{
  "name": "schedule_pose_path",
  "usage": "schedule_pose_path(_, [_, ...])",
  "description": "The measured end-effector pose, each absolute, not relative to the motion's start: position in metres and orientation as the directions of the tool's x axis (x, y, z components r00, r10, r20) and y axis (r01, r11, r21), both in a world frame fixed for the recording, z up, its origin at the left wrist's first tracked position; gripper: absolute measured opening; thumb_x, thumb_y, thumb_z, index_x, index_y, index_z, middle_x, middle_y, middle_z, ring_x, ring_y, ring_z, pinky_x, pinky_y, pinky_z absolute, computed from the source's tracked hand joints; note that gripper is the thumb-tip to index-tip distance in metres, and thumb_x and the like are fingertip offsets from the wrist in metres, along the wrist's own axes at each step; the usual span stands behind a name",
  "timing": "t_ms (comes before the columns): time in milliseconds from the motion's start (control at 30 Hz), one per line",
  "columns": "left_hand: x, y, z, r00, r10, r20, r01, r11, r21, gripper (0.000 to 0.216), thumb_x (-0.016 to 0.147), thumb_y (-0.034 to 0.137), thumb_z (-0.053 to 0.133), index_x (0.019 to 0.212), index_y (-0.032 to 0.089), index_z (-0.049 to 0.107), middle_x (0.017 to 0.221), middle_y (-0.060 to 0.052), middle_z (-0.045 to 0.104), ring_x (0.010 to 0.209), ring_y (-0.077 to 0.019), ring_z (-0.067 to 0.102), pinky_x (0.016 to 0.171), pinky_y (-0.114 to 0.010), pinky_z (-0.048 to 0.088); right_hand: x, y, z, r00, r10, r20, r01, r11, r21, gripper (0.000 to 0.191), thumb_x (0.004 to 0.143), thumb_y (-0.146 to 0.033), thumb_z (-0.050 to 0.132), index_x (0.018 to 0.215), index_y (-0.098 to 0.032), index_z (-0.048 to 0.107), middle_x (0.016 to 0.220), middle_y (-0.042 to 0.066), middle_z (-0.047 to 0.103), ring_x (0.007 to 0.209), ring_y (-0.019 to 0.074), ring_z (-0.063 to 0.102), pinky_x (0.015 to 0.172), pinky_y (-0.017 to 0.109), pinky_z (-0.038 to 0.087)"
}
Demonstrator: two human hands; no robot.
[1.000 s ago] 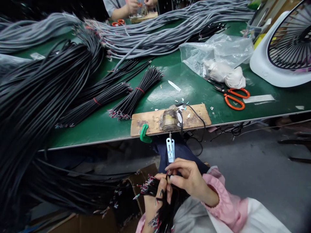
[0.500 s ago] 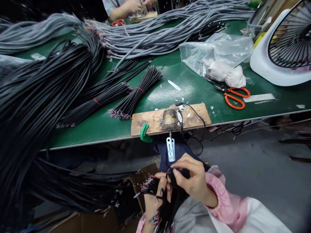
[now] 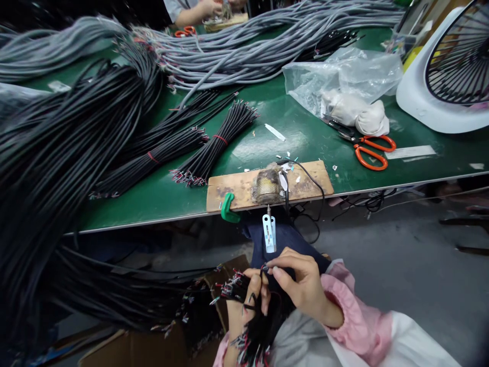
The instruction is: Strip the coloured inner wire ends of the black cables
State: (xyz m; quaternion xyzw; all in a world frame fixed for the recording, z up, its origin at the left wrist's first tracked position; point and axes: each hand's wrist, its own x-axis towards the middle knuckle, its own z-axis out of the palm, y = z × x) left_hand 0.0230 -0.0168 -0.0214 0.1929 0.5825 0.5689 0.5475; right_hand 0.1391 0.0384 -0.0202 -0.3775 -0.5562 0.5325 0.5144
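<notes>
Low in the view, my left hand (image 3: 249, 295) is closed round a bunch of black cables (image 3: 239, 286) whose stripped ends show red and white wires. One cable end stands up between its thumb and forefinger. My right hand (image 3: 300, 278) pinches at the thin wires of that end with thumb and forefinger. Just beyond my hands, a light-blue clip (image 3: 269, 233) hangs from a metal tip. That tip comes out of a taped, worn motor-like block (image 3: 268, 186) on a wooden board (image 3: 229, 189) at the table edge. More cable ends hang below my left wrist.
A green clamp (image 3: 230, 209) grips the board's edge. Orange-handled scissors (image 3: 371, 151), a plastic bag (image 3: 344, 76) and a white fan (image 3: 428, 97) are on the right. Tied black cable bundles (image 3: 217, 142) and grey cables (image 3: 229, 56) cover the left and back. A co-worker's hand (image 3: 210, 7) shows at the far side.
My right thumb and forefinger have come slightly left onto the wire end held up by my left hand. The left hand keeps its grip. The view has shifted slightly.
</notes>
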Motion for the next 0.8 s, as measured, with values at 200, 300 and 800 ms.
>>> schedule_pose_path(200, [0.020,-0.017,-0.023,-0.258,0.870,-0.419,-0.397,0.300,0.867,0.049,0.082,0.056,0.073,0.061,0.018,0.051,0.040,0.008,0.043,0.027,-0.0040,0.033,0.033,-0.018,0.026,0.138,0.045,-0.017,-0.246,0.951,0.189,-0.104,0.168,-0.980,0.021,0.093,-0.025,0.061,0.093,-0.019,0.081,0.081,0.009,0.079,0.073,0.0199,0.070,0.070,0.033,0.055])
schedule_pose_path(300, [0.019,-0.016,-0.022,-0.233,0.878,-0.419,-0.415,0.300,0.859,0.050,0.084,0.057,0.071,0.060,0.018,0.052,0.041,0.007,0.044,0.028,-0.0041,0.035,0.034,-0.018,0.025,0.137,0.048,-0.017,-0.285,0.947,0.148,-0.170,0.102,-0.980,0.017,0.089,-0.024,0.065,0.092,-0.017,0.081,0.081,0.009,0.079,0.074,0.0198,0.071,0.070,0.032,0.057])
schedule_pose_path(800, [0.017,-0.018,-0.017,-0.402,0.901,-0.165,-0.090,0.140,0.986,0.016,0.075,0.033,0.083,0.068,0.019,0.078,0.059,0.001,0.066,0.051,-0.0134,0.059,0.054,-0.024,0.049,0.147,0.047,-0.006,-0.209,0.915,0.345,-0.058,0.340,-0.939,0.024,0.082,-0.003,0.063,0.097,-0.018,0.076,0.076,0.006,0.074,0.069,0.0177,0.065,0.065,0.031,0.053])
